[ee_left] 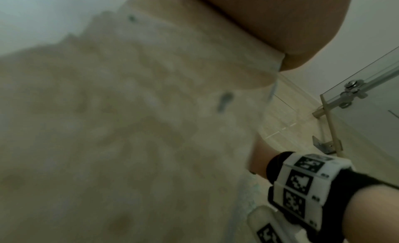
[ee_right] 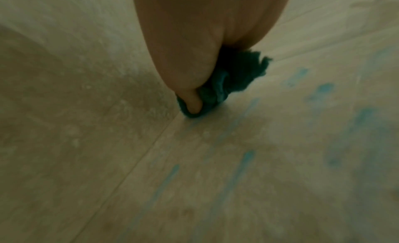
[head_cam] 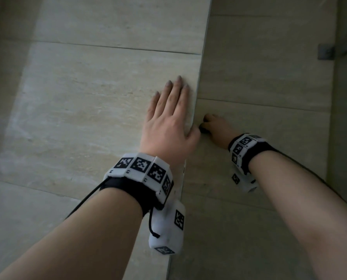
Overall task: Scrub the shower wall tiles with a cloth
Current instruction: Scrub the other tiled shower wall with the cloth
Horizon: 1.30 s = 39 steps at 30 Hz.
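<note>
Beige stone-look wall tiles (head_cam: 99, 102) meet at an outer corner edge (head_cam: 196, 110) in the head view. My left hand (head_cam: 168, 116) lies flat with straight fingers on the brighter wall face beside that corner. Round the corner, on the darker wall face (head_cam: 269, 81), my right hand (head_cam: 213, 126) grips a bunched teal cloth (ee_right: 228, 82) and presses it against the tile at a grout line. In the right wrist view blue streaks (ee_right: 241, 161) run across the tile (ee_right: 108, 144) below the cloth. The head view shows only a dark bit of the cloth (head_cam: 204, 129).
A glass shower panel (ee_left: 371, 99) with a metal bar and bracket (ee_left: 349, 93) stands to the right. A metal clamp (head_cam: 328, 50) holds the glass against the darker wall at the upper right. Both wrists wear marker bands and cables.
</note>
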Motion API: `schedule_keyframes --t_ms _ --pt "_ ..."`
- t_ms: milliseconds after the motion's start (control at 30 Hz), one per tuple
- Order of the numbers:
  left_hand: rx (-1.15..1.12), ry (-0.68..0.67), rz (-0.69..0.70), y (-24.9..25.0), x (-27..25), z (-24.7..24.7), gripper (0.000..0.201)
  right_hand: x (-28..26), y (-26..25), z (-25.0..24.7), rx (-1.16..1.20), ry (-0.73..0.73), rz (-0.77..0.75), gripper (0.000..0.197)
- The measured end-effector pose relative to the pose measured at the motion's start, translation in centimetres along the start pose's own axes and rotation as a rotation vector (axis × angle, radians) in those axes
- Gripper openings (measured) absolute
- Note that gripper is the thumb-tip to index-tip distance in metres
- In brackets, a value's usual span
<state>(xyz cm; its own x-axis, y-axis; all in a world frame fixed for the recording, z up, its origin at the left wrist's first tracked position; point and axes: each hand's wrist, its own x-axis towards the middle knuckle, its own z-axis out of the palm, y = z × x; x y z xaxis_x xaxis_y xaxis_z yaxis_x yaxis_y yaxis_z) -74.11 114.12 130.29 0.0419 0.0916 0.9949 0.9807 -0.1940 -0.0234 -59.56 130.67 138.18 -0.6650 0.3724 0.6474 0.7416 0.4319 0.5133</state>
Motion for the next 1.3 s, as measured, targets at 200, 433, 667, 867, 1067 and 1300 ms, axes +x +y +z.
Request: schedule_keyframes --t_ms 200,433,667,867,1067,1300 --pt "0.018 -0.009 0.005 -0.1 0.0 0.2 0.079 0.9 2.2 -2.2 0.021 0.177 0.320 0.030" --pt "-0.003 0.011 0.008 0.0 0.0 0.1 0.079 -0.5 -2.4 1.1 -0.051 0.027 -0.091 0.031" --pt "0.005 0.021 0.023 -0.3 0.0 0.3 0.078 0.8 0.1 -1.6 -0.150 0.173 0.259 0.034" --pt "0.019 0.024 0.020 -0.3 0.0 0.4 0.078 -1.3 2.4 -0.8 -0.082 0.278 0.641 0.034" --pt "0.025 0.024 0.019 -0.2 0.0 0.4 0.078 -0.8 -0.2 -0.4 0.149 0.337 0.682 0.029" --pt "0.002 0.057 0.030 -0.4 0.0 0.7 0.077 -2.5 1.3 -0.1 0.002 0.301 0.585 0.033"
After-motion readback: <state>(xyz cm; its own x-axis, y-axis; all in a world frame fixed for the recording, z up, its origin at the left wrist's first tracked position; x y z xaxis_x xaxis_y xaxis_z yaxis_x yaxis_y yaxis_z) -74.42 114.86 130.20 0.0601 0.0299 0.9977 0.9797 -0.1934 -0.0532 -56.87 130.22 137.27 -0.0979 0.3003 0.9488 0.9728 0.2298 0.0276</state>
